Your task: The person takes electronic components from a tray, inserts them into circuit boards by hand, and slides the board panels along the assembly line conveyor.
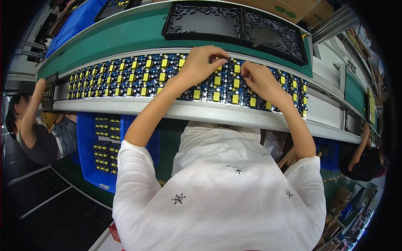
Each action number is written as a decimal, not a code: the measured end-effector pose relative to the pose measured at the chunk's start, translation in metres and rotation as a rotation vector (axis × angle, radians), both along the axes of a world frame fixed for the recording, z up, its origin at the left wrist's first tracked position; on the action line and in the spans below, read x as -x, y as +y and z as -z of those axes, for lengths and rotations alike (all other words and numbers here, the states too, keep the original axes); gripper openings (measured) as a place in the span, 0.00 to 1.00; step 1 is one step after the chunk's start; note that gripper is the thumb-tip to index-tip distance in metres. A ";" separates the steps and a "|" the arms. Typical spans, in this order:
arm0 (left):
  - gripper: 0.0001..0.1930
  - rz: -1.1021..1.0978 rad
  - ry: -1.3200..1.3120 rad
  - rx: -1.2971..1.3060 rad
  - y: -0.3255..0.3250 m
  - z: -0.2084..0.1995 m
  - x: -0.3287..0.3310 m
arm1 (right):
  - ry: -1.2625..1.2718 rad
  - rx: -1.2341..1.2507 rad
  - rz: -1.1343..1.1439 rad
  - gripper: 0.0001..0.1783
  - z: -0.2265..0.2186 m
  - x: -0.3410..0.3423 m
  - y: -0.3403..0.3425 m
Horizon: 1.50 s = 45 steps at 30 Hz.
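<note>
Populated dark-blue printed circuit boards [209, 88], studded with yellow block components [236, 83] (lined up in three lengthwise rows), lie flat and closely packed, component side up, in a long strip just beyond the pale metal rail [167, 109].

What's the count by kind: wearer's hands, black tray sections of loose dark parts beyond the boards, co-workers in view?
Wearer's hands: 2
Black tray sections: 2
Co-workers: 2
Total: 6

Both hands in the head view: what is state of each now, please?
Left hand: fingers bent over the circuit boards; whether it holds anything cannot be told.
Right hand: fingers curled; its grip cannot be told.
</note>
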<state>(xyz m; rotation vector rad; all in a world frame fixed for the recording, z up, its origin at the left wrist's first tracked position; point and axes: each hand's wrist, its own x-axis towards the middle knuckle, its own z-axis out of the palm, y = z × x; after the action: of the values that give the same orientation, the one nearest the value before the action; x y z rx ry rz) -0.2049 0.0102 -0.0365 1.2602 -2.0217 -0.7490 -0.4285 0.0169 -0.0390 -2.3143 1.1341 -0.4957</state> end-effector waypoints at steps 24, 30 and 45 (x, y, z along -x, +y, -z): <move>0.07 0.079 0.223 -0.365 0.006 -0.003 0.020 | -0.024 0.239 0.221 0.14 0.022 0.047 -0.127; 0.07 0.243 -0.101 -0.318 0.028 -0.019 0.039 | 0.084 -0.026 0.098 0.18 0.015 0.045 -0.126; 0.04 0.324 -0.311 0.095 0.045 0.005 0.050 | 0.073 0.015 0.048 0.15 0.019 0.047 -0.128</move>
<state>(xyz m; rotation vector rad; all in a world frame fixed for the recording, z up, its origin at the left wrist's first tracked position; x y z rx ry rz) -0.2554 0.0555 -0.0414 1.0579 -2.5247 -0.6209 -0.4755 -0.1106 -0.0575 -2.3398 1.2272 -0.4414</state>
